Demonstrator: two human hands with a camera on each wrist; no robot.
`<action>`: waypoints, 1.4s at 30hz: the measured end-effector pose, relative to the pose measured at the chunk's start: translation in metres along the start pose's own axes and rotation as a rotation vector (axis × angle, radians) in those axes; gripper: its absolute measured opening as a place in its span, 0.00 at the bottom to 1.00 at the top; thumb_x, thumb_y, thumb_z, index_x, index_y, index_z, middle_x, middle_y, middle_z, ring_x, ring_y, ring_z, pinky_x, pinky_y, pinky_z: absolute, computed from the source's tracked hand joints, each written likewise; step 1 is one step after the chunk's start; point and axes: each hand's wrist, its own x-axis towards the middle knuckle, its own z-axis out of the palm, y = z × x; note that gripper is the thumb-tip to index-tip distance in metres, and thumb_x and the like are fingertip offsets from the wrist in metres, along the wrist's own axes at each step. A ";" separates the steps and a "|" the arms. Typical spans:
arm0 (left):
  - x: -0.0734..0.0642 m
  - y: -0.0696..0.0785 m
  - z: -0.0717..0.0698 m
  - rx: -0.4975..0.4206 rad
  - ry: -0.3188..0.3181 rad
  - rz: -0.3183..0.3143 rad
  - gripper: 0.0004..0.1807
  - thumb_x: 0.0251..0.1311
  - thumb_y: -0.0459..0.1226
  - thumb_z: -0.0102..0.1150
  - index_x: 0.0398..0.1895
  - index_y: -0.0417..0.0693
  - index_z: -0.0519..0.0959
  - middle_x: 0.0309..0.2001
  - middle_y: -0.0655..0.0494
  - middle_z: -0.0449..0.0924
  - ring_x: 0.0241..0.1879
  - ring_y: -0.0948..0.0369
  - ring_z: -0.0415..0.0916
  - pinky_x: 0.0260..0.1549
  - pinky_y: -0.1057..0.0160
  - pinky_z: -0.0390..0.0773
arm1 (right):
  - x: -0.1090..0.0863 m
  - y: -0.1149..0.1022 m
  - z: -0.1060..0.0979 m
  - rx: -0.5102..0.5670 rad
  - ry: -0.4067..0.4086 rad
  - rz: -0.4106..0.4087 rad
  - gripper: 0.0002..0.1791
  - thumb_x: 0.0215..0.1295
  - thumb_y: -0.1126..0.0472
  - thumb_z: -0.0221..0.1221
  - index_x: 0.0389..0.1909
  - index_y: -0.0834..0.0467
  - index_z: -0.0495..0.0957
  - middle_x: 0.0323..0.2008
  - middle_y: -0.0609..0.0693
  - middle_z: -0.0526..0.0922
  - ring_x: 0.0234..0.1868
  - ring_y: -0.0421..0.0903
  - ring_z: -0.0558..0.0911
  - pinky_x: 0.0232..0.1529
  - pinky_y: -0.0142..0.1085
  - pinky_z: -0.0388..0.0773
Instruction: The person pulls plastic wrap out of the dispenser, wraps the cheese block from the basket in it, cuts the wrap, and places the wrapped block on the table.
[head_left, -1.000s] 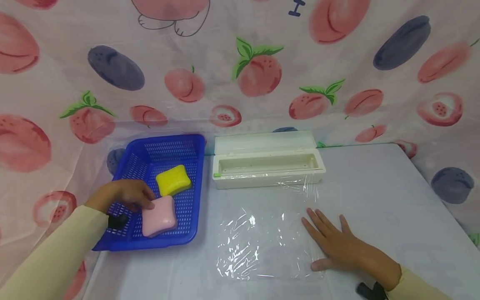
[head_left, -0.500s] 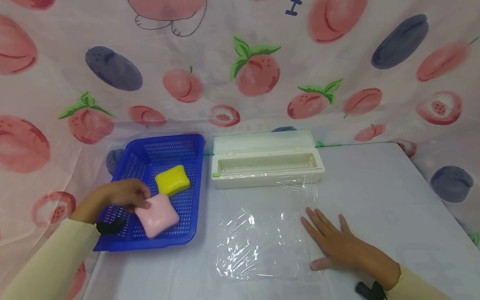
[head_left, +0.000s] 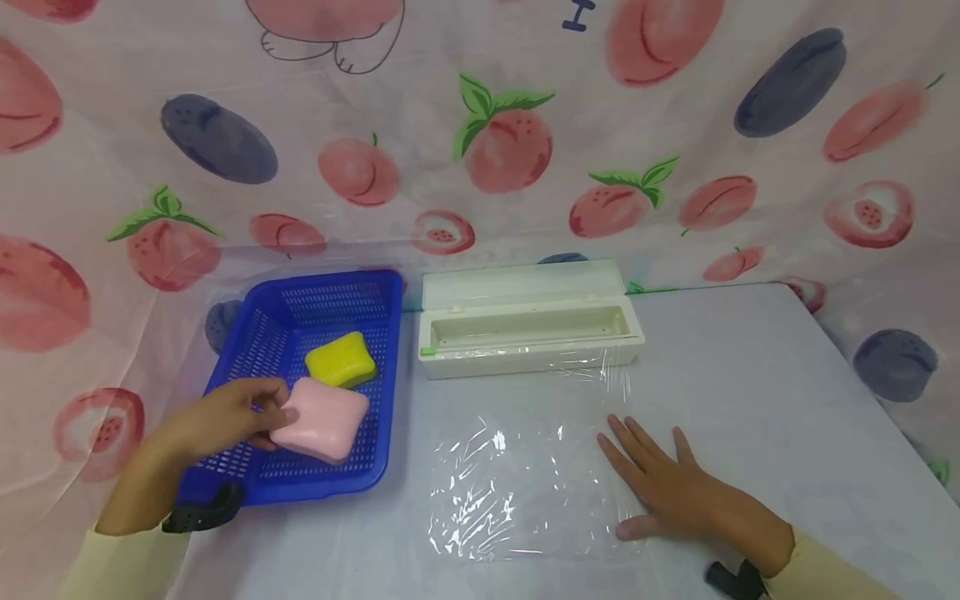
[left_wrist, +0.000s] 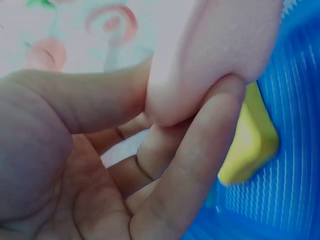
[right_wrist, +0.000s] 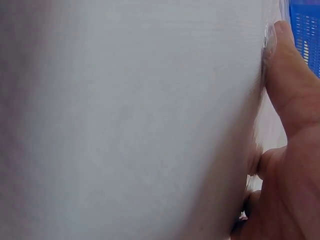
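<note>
Pinching a pink bar (head_left: 322,419) by its left corner, the left hand (head_left: 232,417) in the head view holds it over a blue basket (head_left: 393,375). A yellow bar (head_left: 341,360) lies in the basket, just behind the pink one. To the right, a white box (head_left: 525,358) stands on the counter (head_left: 765,383) with its lid raised at the back, and clear film (head_left: 532,492) runs from its front toward the person. The right hand (head_left: 671,487) lies with fingers straight and spread at the film's right edge.

In the left wrist view, the thumb presses one side of the pink bar and fingers the other; the yellow bar and the basket show behind.

In the right wrist view, the thumb reaches along the film, with part of the basket beyond; the other fingers are mostly hidden.
</note>
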 end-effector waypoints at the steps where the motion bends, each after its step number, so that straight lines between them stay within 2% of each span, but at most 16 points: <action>1: -0.003 0.003 0.005 -0.007 0.022 0.003 0.15 0.70 0.42 0.61 0.41 0.40 0.71 0.35 0.47 0.71 0.35 0.53 0.79 0.36 0.60 0.87 | 0.000 0.000 0.000 0.003 0.000 -0.001 0.69 0.44 0.17 0.60 0.83 0.49 0.47 0.84 0.56 0.38 0.82 0.64 0.40 0.65 0.82 0.33; 4: -0.010 0.014 0.021 -0.022 0.100 0.014 0.14 0.70 0.43 0.61 0.40 0.41 0.71 0.34 0.47 0.72 0.35 0.53 0.79 0.35 0.61 0.87 | 0.001 0.000 0.000 0.004 -0.005 -0.001 0.70 0.44 0.17 0.59 0.83 0.49 0.46 0.84 0.56 0.37 0.82 0.64 0.40 0.65 0.82 0.32; 9: -0.019 0.027 0.047 -0.024 0.270 0.039 0.14 0.71 0.44 0.60 0.39 0.42 0.73 0.34 0.48 0.75 0.34 0.56 0.80 0.34 0.64 0.86 | 0.002 0.002 0.002 -0.017 -0.010 0.003 0.70 0.44 0.16 0.58 0.83 0.48 0.45 0.84 0.55 0.36 0.82 0.63 0.40 0.65 0.82 0.33; 12: -0.027 0.030 0.061 -0.047 0.358 0.010 0.16 0.73 0.47 0.59 0.41 0.42 0.72 0.38 0.47 0.76 0.33 0.58 0.83 0.36 0.66 0.85 | 0.003 0.003 0.004 -0.012 -0.018 0.008 0.71 0.43 0.15 0.58 0.83 0.47 0.44 0.84 0.55 0.35 0.83 0.63 0.39 0.65 0.82 0.32; 15: -0.036 0.033 0.073 -0.099 0.428 0.008 0.16 0.74 0.45 0.57 0.42 0.41 0.71 0.39 0.46 0.73 0.32 0.60 0.84 0.36 0.67 0.85 | 0.003 0.002 0.004 0.013 -0.024 0.008 0.71 0.43 0.17 0.60 0.83 0.48 0.44 0.84 0.56 0.36 0.82 0.64 0.39 0.64 0.82 0.31; 19: -0.042 0.039 0.088 -0.167 0.515 0.044 0.13 0.73 0.41 0.58 0.39 0.39 0.70 0.37 0.48 0.68 0.30 0.60 0.82 0.35 0.66 0.86 | 0.003 0.001 0.004 0.011 -0.029 0.008 0.71 0.44 0.17 0.60 0.83 0.48 0.44 0.84 0.56 0.36 0.82 0.64 0.40 0.64 0.82 0.31; 22: -0.043 0.046 0.098 -0.172 0.589 0.070 0.11 0.72 0.37 0.60 0.37 0.38 0.72 0.36 0.50 0.70 0.24 0.60 0.77 0.32 0.66 0.85 | 0.003 0.001 0.003 -0.003 -0.029 0.012 0.70 0.44 0.16 0.59 0.83 0.48 0.44 0.84 0.55 0.35 0.82 0.63 0.39 0.64 0.82 0.32; 26: -0.044 0.057 0.109 -0.192 0.678 0.093 0.09 0.71 0.35 0.60 0.36 0.38 0.74 0.34 0.51 0.73 0.21 0.60 0.74 0.27 0.65 0.82 | 0.002 0.001 0.002 -0.007 -0.022 0.010 0.70 0.44 0.17 0.59 0.83 0.48 0.44 0.84 0.56 0.36 0.82 0.64 0.39 0.64 0.82 0.32; 29: -0.041 0.065 0.118 -0.238 0.667 0.122 0.09 0.72 0.36 0.59 0.35 0.39 0.74 0.34 0.52 0.75 0.22 0.58 0.75 0.20 0.65 0.76 | 0.002 -0.001 0.002 0.000 -0.022 0.010 0.70 0.44 0.17 0.60 0.83 0.49 0.44 0.84 0.56 0.36 0.82 0.64 0.40 0.64 0.82 0.31; 33: -0.027 0.072 0.136 -0.279 0.568 0.157 0.08 0.71 0.35 0.60 0.34 0.41 0.73 0.33 0.49 0.76 0.19 0.57 0.69 0.15 0.65 0.69 | 0.002 -0.001 0.002 0.013 -0.027 0.012 0.71 0.43 0.18 0.61 0.83 0.49 0.45 0.83 0.57 0.36 0.82 0.65 0.40 0.63 0.82 0.30; 38: -0.001 0.078 0.160 -0.328 0.466 0.155 0.08 0.69 0.35 0.62 0.33 0.45 0.74 0.32 0.50 0.75 0.19 0.64 0.66 0.18 0.67 0.69 | 0.003 0.000 0.003 0.006 -0.024 0.011 0.71 0.43 0.17 0.60 0.83 0.49 0.44 0.83 0.57 0.36 0.82 0.65 0.39 0.64 0.82 0.30; 42: 0.012 0.082 0.179 -0.336 0.438 0.183 0.08 0.67 0.33 0.64 0.32 0.46 0.74 0.31 0.52 0.74 0.21 0.65 0.68 0.20 0.68 0.70 | 0.002 0.001 0.003 -0.008 -0.010 0.000 0.71 0.43 0.16 0.58 0.83 0.49 0.45 0.83 0.57 0.36 0.82 0.65 0.40 0.64 0.83 0.32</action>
